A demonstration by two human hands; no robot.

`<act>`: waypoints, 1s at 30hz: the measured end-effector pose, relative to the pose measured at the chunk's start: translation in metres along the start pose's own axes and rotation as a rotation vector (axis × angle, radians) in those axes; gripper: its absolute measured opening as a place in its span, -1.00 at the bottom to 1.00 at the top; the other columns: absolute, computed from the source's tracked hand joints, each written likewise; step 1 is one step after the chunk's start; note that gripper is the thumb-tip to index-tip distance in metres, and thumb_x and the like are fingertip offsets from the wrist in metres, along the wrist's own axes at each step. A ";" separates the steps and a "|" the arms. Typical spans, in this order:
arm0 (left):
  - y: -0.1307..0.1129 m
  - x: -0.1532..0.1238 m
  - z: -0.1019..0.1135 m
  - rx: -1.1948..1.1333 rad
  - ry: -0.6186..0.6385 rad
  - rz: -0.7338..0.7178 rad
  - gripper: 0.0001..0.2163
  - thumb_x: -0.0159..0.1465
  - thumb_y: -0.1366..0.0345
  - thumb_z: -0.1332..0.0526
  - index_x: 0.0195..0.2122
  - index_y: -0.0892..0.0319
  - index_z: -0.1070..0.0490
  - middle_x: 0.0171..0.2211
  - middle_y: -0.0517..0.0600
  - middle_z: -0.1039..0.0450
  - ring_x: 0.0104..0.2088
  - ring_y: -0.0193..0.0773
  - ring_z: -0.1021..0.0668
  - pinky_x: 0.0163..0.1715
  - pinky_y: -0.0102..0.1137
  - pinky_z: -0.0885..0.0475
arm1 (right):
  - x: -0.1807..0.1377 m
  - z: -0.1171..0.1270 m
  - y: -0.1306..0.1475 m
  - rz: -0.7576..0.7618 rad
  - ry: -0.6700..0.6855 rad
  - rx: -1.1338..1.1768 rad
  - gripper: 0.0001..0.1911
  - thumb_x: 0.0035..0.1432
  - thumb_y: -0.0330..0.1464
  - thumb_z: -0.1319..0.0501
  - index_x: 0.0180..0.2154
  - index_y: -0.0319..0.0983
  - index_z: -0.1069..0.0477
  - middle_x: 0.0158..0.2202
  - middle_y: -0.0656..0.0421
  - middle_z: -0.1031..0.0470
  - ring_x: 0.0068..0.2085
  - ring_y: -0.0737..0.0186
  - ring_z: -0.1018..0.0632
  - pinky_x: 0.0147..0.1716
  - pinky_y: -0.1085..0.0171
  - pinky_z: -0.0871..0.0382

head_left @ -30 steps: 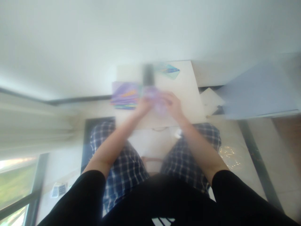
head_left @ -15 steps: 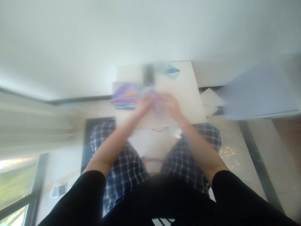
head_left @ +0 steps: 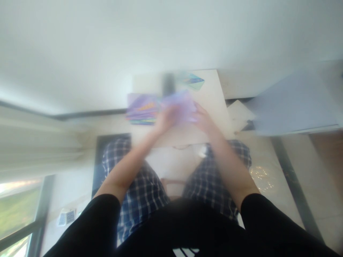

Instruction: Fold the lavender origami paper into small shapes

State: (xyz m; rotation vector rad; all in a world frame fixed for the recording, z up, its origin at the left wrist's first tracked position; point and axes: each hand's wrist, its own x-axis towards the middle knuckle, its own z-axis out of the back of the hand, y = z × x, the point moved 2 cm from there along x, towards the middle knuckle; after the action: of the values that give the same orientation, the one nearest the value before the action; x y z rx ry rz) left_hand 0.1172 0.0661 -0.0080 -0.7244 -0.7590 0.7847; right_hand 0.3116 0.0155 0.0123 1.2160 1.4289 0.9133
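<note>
A flat, pale purple piece (head_left: 183, 101), perhaps card or a thin packet, is held up over the small white table (head_left: 211, 125). Blur hides its exact kind. My left hand (head_left: 167, 117) grips its left side, partly covering it. On the right edge my right hand (head_left: 201, 117) holds it, fingers closed. Just left of my left hand lies a stack of purple printed flat pieces (head_left: 142, 108) with orange marks. Beyond the held piece stands a dark, blurred object (head_left: 168, 84). A teal and blue printed piece (head_left: 195, 81) lies near the table's back edge.
A pale wall (head_left: 171, 35) rises behind the table. My knees in checked trousers (head_left: 142, 185) flank it. To the right are a large greyish-white panel (head_left: 292, 103) and a clear shiny item (head_left: 262, 178) on the floor. A small blue-white box (head_left: 66, 216) sits at lower left.
The purple piece has come up and spread out flatter between my hands, showing more of its face. My right hand has moved slightly right, to its edge.
</note>
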 end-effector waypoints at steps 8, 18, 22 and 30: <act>-0.001 0.002 0.008 0.148 -0.131 -0.051 -0.67 0.31 0.21 -0.23 0.09 0.13 -0.42 0.12 0.15 -0.46 0.20 0.00 -0.45 0.24 -0.09 -0.32 | -0.008 0.007 0.028 0.050 0.006 0.015 -0.46 -0.21 -0.44 -0.28 -0.06 -0.17 -0.48 -0.03 0.15 -0.63 0.11 -0.08 -0.56 0.13 -0.06 -0.47; 0.013 0.006 0.011 -0.270 -0.106 0.183 -0.38 0.17 0.03 -0.37 0.23 0.07 -0.29 0.07 0.12 -0.51 0.03 -0.07 -0.57 0.07 -0.16 -0.48 | -0.014 0.017 0.035 0.118 -0.087 -0.095 -0.55 -0.14 -0.34 -0.34 -0.10 -0.10 -0.53 -0.17 0.18 -0.66 -0.02 0.04 -0.62 0.05 0.00 -0.49; -0.003 0.006 0.015 -0.442 0.117 0.187 -0.57 0.24 -0.01 -0.31 0.07 0.06 -0.51 0.13 0.06 -0.53 0.18 0.05 -0.51 0.25 -0.07 -0.35 | -0.015 0.010 0.035 0.096 -0.100 -0.118 -0.61 -0.15 -0.30 -0.34 -0.17 -0.17 -0.57 -0.20 0.15 -0.66 -0.01 -0.02 -0.62 0.03 0.01 -0.50; 0.016 0.001 -0.001 -0.585 0.008 0.393 -0.49 0.28 -0.19 -0.19 -0.03 0.14 -0.56 -0.02 0.08 -0.60 0.11 0.03 -0.57 0.21 -0.10 -0.42 | -0.007 0.006 0.021 0.096 -0.074 -0.044 -0.67 -0.07 -0.24 -0.29 -0.19 -0.15 -0.53 -0.11 0.20 -0.65 0.15 -0.03 -0.53 0.21 -0.02 -0.38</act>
State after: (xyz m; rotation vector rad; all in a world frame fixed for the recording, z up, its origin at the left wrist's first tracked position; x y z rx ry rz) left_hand 0.1136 0.0744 -0.0208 -1.4324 -0.8605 0.9188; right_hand 0.3215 0.0123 0.0326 1.2813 1.2953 0.9502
